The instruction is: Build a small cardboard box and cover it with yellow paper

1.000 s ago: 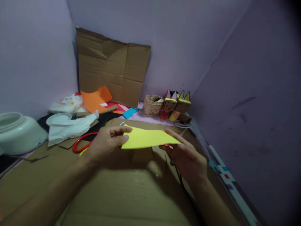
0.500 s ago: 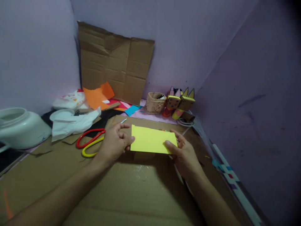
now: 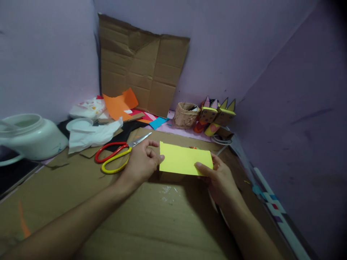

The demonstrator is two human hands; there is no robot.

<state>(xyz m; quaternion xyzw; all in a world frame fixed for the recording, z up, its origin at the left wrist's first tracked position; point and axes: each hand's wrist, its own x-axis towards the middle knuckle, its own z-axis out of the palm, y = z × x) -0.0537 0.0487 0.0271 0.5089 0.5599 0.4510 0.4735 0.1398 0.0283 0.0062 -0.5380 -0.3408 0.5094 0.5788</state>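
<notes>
Yellow paper (image 3: 183, 159) held up over cardboard sheet (image 3: 141, 224), between both hands; right hand (image 3: 223, 182) grasps its right end, thumb on front, other fingers behind; left hand (image 3: 143, 161) at left edge, thumb touching, fingers curled, cannot tell if gripping; scissors (image 3: 131, 145), red and yellow handles, just beside left hand, partly hidden by it; brown block (image 3: 172, 176) below paper, mostly covered; basket (image 3: 185, 116) farther back, near blue paper (image 3: 158, 123).
</notes>
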